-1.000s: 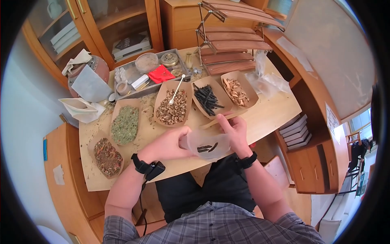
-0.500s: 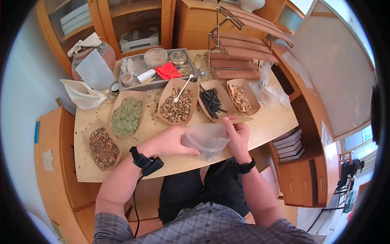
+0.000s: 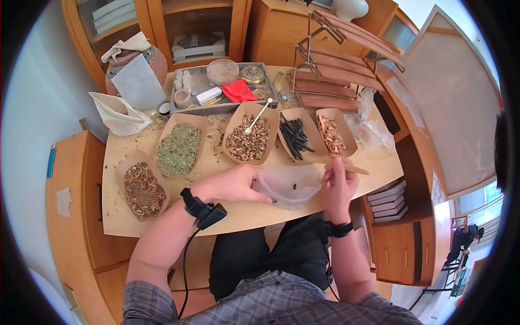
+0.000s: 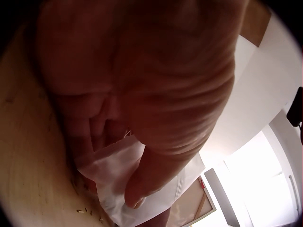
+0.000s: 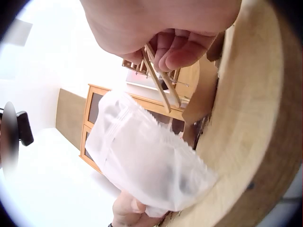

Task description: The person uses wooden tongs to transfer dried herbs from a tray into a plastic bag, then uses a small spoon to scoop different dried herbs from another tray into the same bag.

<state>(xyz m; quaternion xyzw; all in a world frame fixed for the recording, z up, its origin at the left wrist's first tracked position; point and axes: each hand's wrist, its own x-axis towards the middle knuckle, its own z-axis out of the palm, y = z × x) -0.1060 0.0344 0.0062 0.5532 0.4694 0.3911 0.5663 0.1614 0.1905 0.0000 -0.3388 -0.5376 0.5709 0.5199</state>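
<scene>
My left hand [image 3: 233, 183] grips one side of a translucent bag [image 3: 290, 184] at the table's front edge; a small dark spot shows at the bag. In the left wrist view, the thumb of that hand [image 4: 147, 85] presses on the bag [image 4: 125, 182]. Just right of the bag, my right hand [image 3: 340, 187] pinches wooden tweezers [image 3: 356, 169]. The right wrist view shows the tweezers [image 5: 156, 80] with tips apart, above the bag [image 5: 142, 151]. Beyond the bag, paper trays hold black sticks [image 3: 294, 138], pale wood chips [image 3: 330, 135] and brown pieces [image 3: 247, 142] with a white spoon [image 3: 258, 116].
At the left are trays of green dried leaves [image 3: 179, 150] and a mixed brown blend [image 3: 143, 189]. A grey tray [image 3: 197, 110] with jars and a red cloth [image 3: 238, 91] stands behind, beside a folding wooden rack [image 3: 336, 73]. A plastic bag [image 3: 374, 132] lies at the right.
My right hand with the tweezers has moved right, away from the bag. Dark sticks seen at the bag a second ago no longer show clearly. The head view has shifted.
</scene>
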